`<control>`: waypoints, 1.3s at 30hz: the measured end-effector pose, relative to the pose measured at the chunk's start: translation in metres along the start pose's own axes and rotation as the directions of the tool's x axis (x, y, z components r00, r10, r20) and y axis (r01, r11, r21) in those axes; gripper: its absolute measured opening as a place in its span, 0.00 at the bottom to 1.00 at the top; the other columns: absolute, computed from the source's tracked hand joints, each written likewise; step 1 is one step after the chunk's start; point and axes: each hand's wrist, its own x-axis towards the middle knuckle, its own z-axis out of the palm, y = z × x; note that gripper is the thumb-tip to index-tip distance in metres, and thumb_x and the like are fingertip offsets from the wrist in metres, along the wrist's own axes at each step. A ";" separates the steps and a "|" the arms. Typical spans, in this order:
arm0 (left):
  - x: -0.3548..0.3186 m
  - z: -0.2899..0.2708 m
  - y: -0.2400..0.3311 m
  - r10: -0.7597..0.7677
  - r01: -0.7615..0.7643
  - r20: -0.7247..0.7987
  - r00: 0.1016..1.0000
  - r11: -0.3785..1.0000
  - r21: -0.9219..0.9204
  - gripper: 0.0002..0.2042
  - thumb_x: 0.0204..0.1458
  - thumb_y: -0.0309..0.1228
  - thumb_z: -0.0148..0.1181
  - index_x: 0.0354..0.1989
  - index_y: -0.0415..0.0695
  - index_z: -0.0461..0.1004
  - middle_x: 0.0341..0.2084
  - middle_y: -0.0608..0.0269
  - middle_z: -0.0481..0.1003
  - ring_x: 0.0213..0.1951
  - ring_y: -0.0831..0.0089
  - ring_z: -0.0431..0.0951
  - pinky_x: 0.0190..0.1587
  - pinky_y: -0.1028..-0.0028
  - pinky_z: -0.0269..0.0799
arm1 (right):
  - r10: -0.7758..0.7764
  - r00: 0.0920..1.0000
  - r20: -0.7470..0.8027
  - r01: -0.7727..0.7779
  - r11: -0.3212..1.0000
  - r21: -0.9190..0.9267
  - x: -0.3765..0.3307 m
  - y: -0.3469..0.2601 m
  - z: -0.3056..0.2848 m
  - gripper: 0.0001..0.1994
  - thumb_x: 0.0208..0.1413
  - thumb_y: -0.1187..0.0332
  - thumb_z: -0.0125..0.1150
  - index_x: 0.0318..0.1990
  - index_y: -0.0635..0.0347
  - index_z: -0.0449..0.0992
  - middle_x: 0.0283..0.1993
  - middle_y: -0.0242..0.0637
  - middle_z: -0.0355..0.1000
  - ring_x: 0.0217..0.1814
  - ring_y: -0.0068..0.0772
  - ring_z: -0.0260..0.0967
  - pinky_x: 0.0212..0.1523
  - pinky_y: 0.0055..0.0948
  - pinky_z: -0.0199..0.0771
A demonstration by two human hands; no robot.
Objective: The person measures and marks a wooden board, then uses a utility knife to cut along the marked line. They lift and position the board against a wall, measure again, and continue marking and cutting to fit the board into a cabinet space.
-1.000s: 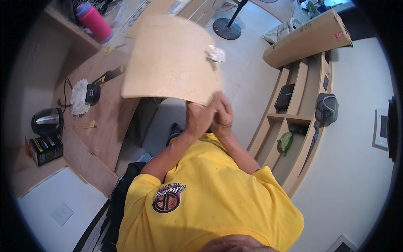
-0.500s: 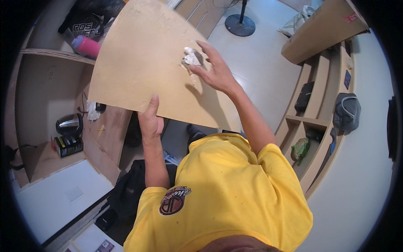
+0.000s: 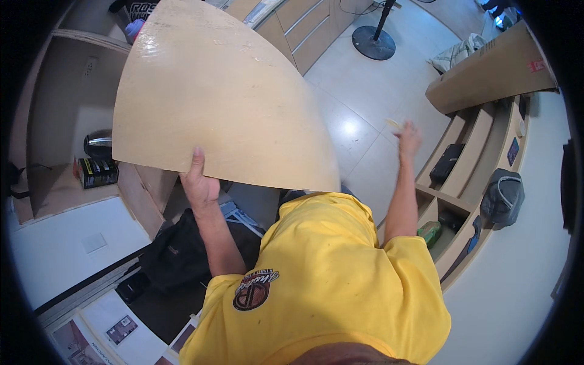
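Note:
A large tan board (image 3: 219, 91), shaped like a fan with a curved far edge, is tilted in front of me. My left hand (image 3: 201, 182) grips its near edge, thumb on the upper face and fingers underneath, out of sight. Small scuffs and pale bits show on the board's surface. Away from the board, my right hand (image 3: 409, 141) is held out above the tiled floor to the right, its fingers smeared by motion. A thin, pale yellowish strip (image 3: 393, 124) shows at its fingertips; whether it is held or loose is unclear.
A wooden shelf unit (image 3: 459, 182) runs along the right, with a grey pouch (image 3: 503, 193) on it and a long cardboard box (image 3: 493, 70) at its far end. A black round stand base (image 3: 373, 42) stands on the floor ahead. At left, an open cabinet (image 3: 73, 115) holds a black box (image 3: 97, 173).
My right hand has left the board and swung right over the floor. The white crumpled wad it had on the board is no longer visible. My left hand still holds the board.

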 end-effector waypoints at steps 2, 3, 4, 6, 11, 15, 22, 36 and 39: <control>0.000 -0.006 0.001 -0.003 0.004 -0.069 0.998 1.000 0.010 0.25 0.62 0.23 0.60 0.67 0.37 0.63 0.62 0.54 0.69 0.63 0.61 0.70 0.66 0.61 0.68 | -0.194 0.941 0.278 0.338 0.476 -0.812 0.024 0.052 -0.058 0.31 0.58 0.54 0.68 0.60 0.70 0.70 0.53 0.60 0.75 0.51 0.55 0.77 0.45 0.44 0.78; -0.001 -0.006 -0.004 -0.007 0.007 -0.032 0.999 1.000 0.005 0.25 0.62 0.23 0.60 0.67 0.37 0.63 0.62 0.54 0.70 0.63 0.62 0.71 0.65 0.61 0.68 | -0.160 0.920 0.357 0.388 0.259 -0.885 0.025 0.066 -0.065 0.32 0.56 0.54 0.70 0.61 0.69 0.71 0.57 0.59 0.73 0.58 0.53 0.74 0.51 0.43 0.76; -0.003 -0.003 -0.011 -0.002 0.003 -0.055 0.998 1.000 0.017 0.25 0.62 0.23 0.60 0.67 0.37 0.63 0.62 0.54 0.70 0.62 0.62 0.71 0.65 0.62 0.68 | -0.221 0.878 0.425 0.462 0.162 -0.872 0.016 0.071 -0.074 0.33 0.54 0.55 0.72 0.61 0.68 0.72 0.62 0.58 0.71 0.65 0.52 0.70 0.57 0.41 0.74; -0.009 0.007 -0.027 -0.008 0.010 -0.049 0.999 0.999 0.053 0.25 0.62 0.22 0.60 0.67 0.37 0.64 0.62 0.54 0.70 0.62 0.63 0.71 0.65 0.63 0.68 | -0.230 0.880 0.415 0.471 0.531 -0.705 -0.018 0.055 -0.051 0.30 0.54 0.59 0.73 0.60 0.66 0.73 0.64 0.51 0.71 0.67 0.47 0.68 0.62 0.38 0.72; -0.023 0.021 -0.032 -0.023 0.013 0.071 0.997 0.990 0.137 0.25 0.61 0.21 0.60 0.66 0.37 0.64 0.60 0.54 0.72 0.59 0.63 0.75 0.61 0.62 0.71 | -0.616 0.628 0.477 0.636 0.758 0.142 -0.076 -0.092 0.042 0.18 0.58 0.68 0.68 0.55 0.62 0.77 0.56 0.48 0.76 0.59 0.49 0.74 0.59 0.38 0.73; -0.032 0.002 0.000 0.065 -0.070 0.036 0.997 0.987 0.144 0.24 0.61 0.21 0.60 0.66 0.38 0.65 0.58 0.53 0.73 0.56 0.61 0.77 0.59 0.60 0.73 | -0.772 0.568 0.286 0.748 0.629 0.213 -0.076 -0.186 0.091 0.39 0.52 0.60 0.75 0.69 0.63 0.63 0.69 0.52 0.64 0.69 0.51 0.64 0.67 0.42 0.65; -0.048 -0.022 0.012 0.067 -0.069 0.020 0.998 0.991 0.119 0.22 0.61 0.23 0.60 0.64 0.38 0.67 0.57 0.53 0.74 0.55 0.63 0.78 0.57 0.62 0.75 | -0.374 0.640 0.672 0.287 0.927 0.243 -0.112 -0.194 0.141 0.59 0.36 0.57 0.84 0.75 0.62 0.51 0.64 0.54 0.69 0.64 0.43 0.71 0.65 0.36 0.70; -0.030 0.039 -0.034 -0.088 0.052 0.066 0.994 0.905 0.421 0.12 0.55 0.25 0.69 0.47 0.36 0.81 0.38 0.65 0.83 0.40 0.81 0.80 0.45 0.73 0.78 | -0.115 0.785 0.608 0.109 0.993 0.047 -0.061 -0.090 0.074 0.25 0.62 0.62 0.64 0.61 0.69 0.71 0.56 0.44 0.75 0.57 0.35 0.73 0.56 0.37 0.75; -0.024 0.063 -0.040 -0.198 0.050 0.218 0.956 0.839 0.542 0.12 0.55 0.25 0.69 0.47 0.36 0.81 0.38 0.65 0.84 0.40 0.82 0.79 0.45 0.74 0.78 | -0.030 0.755 0.655 -0.275 0.892 0.357 -0.038 -0.074 0.033 0.26 0.67 0.56 0.61 0.63 0.67 0.69 0.60 0.42 0.73 0.59 0.38 0.72 0.62 0.36 0.70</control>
